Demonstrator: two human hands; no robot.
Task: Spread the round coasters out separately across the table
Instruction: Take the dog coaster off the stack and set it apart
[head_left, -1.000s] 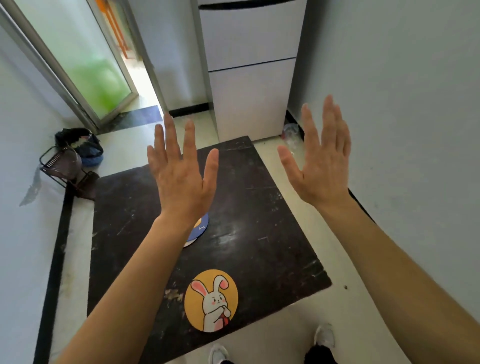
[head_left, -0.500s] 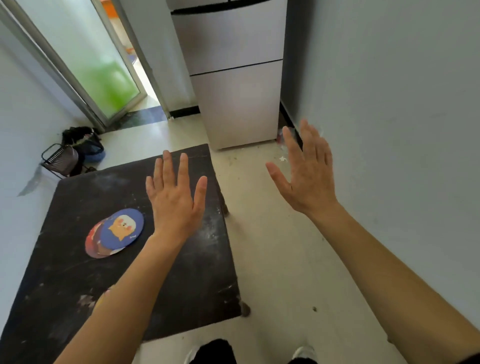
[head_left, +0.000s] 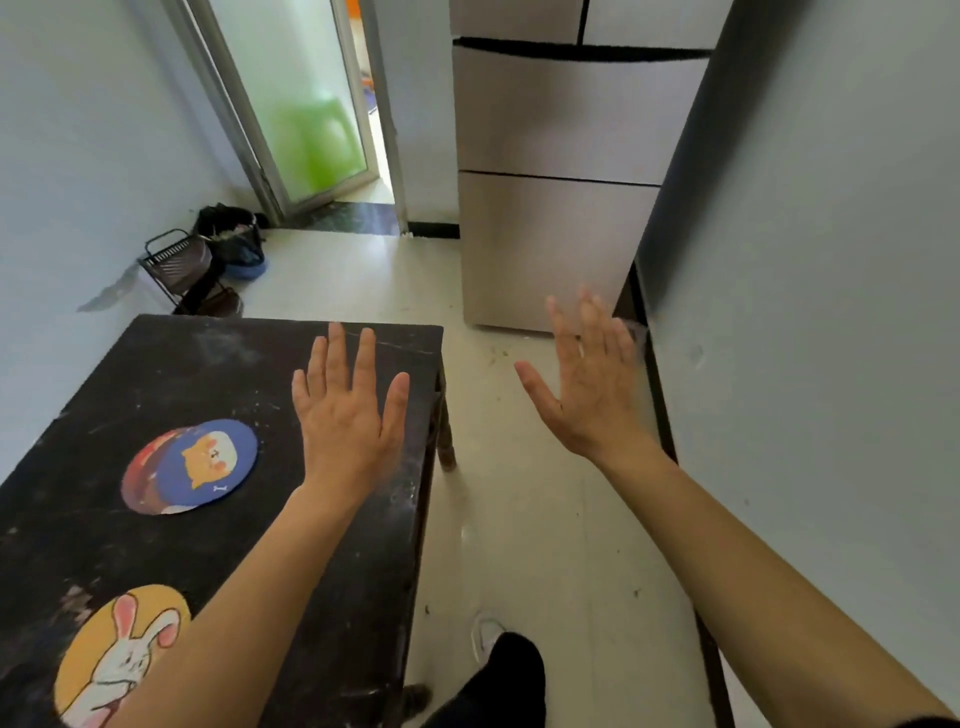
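- Both hands are hovering with fingers stretched flat and spread, grasping nothing: the left hand (head_left: 345, 415) is floating over the far right part of the dark table (head_left: 171, 364), and the right hand (head_left: 592, 389) is hanging over the pale floor (head_left: 545, 545), beside the table and off it altogether
- Two coasters are lying in an overlapping pair near the middle of the table: the blue coaster (head_left: 210, 462), with an orange cartoon animal on it, is sitting on top of the reddish coaster (head_left: 139, 470), which is peeking out on its left side only
- The yellow rabbit coaster (head_left: 111, 654) is lying by itself at the near left, well apart from the pair, and the left forearm is crossing over its right edge
- The pair is lying to the left of the left hand's fingers (head_left: 337, 358) and a little nearer the person, with bare tabletop between them; the left hand is by far the nearer one, as the right would be reaching across the whole table edge
- The overlap is running roughly left to right, so sliding the blue coaster toward the empty right or far side is looking like the natural way of parting them
- As I judge it, the job is sitting partly done, with one coaster apart and the stacked two remaining
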